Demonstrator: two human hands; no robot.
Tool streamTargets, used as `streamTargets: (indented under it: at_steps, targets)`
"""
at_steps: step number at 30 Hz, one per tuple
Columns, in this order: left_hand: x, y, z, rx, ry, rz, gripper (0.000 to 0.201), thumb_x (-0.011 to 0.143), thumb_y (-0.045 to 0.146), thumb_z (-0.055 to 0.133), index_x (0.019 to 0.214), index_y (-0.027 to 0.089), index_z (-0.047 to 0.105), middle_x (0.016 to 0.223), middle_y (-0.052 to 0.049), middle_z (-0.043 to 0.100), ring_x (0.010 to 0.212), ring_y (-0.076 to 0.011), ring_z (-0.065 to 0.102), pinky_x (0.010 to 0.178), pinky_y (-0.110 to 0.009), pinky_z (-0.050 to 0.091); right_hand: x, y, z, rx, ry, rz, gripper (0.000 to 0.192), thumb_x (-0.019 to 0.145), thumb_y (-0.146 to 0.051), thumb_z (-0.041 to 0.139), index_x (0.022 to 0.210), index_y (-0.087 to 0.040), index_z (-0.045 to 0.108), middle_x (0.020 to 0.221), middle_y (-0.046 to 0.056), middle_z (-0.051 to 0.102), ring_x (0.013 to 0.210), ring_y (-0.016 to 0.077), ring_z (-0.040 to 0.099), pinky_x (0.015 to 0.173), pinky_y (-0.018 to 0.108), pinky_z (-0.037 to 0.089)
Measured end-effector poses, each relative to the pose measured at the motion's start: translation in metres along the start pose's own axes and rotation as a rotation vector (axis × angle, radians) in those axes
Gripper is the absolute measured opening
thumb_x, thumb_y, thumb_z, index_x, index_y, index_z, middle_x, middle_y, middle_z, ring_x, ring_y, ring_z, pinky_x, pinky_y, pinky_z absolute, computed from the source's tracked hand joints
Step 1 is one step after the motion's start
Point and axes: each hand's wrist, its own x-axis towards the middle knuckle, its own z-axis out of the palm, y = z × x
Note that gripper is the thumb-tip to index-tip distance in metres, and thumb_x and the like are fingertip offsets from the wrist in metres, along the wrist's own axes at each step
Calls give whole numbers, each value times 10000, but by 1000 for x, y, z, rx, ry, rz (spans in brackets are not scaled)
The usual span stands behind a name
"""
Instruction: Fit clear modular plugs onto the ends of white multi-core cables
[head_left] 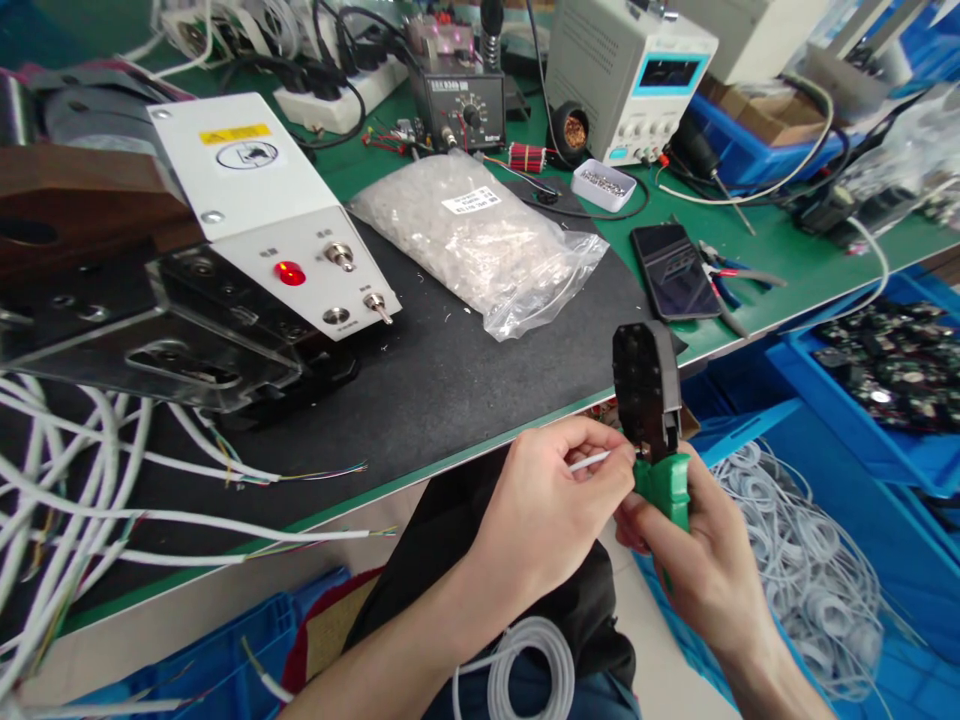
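My left hand pinches a thin white cable close to its end, at the jaws of a crimping tool. The crimping tool has a black head and green handles, and my right hand is wrapped round those handles. The cable tip is hidden between my left fingertips and the tool, so I cannot see whether it sits inside the jaws. A coil of white cable rests on my lap below my hands.
A white-and-black machine with a lit red lamp stands left, with stripped white cables before it. A clear bag, phone, pliers and power supply lie beyond. Blue bins and coiled cables are right.
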Motion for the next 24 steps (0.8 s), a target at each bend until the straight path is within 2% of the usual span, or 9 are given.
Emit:
streamTargets:
  at_steps: [2,5,7,9,12,15,18,21,24]
  targets:
    - [-3,-1,-3,-12,13,-1,167,952,281,722,885,155,808,796,-35,748,714,-164,641,647,-242,476,3,-1,-4,-61,45,-19,168,967,-361,701,1080,-250,645,777,-23,688,631,185,629,584,296,512]
    - [-12,-2,-13,-47,48,-12,212,969,346,745,900,155,807,762,-22,696,680,-143,560,605,-237,405,20,-2,-13,-290,233,-120,411,933,-451,763,1276,-258,646,988,55,776,847,282,753,765,403,597]
    - [-21,-3,-22,-98,71,-18,252,978,388,761,908,149,802,756,-15,679,674,-131,532,602,-232,384,37,-3,-19,-515,334,-204,604,913,-530,783,1413,-236,618,1175,138,780,1040,378,764,881,504,599]
    - [-31,-4,-32,-150,104,-17,269,984,402,772,920,142,797,785,-18,690,705,-126,543,636,-226,401,57,-6,-21,-712,378,-280,733,918,-598,766,1493,-175,598,1282,217,746,1128,448,739,932,572,585]
    - [-47,-7,-49,-205,157,-4,276,992,407,782,933,138,796,824,-23,695,758,-126,557,692,-221,424,81,-11,-18,-877,387,-350,830,931,-667,735,1529,-108,598,1258,269,730,1078,482,743,896,599,596]
    - [-62,-10,-69,-245,239,4,302,991,435,792,922,142,793,797,-13,652,734,-115,515,681,-216,411,92,-10,-12,-967,366,-371,919,912,-755,708,1536,-88,601,1244,286,730,1098,526,733,868,627,608]
    - [-75,-13,-88,-289,342,5,306,974,450,813,908,153,794,713,19,563,637,-91,395,600,-209,345,94,-3,-9,-1038,344,-396,998,913,-822,645,1531,-40,588,1237,316,718,1159,563,702,911,670,596]
    - [-84,-14,-100,-359,421,-3,294,955,448,830,905,160,797,660,40,491,586,-81,298,539,-214,270,91,2,-11,-1140,310,-433,1038,937,-835,589,1510,31,576,1200,346,704,1116,572,698,900,681,592]
    - [-88,-14,-105,-395,435,-1,298,923,440,858,878,151,798,649,35,485,581,-80,290,523,-216,247,85,-10,-9,-1237,303,-488,932,992,-784,551,1474,12,606,1269,359,684,1148,579,669,900,693,575]
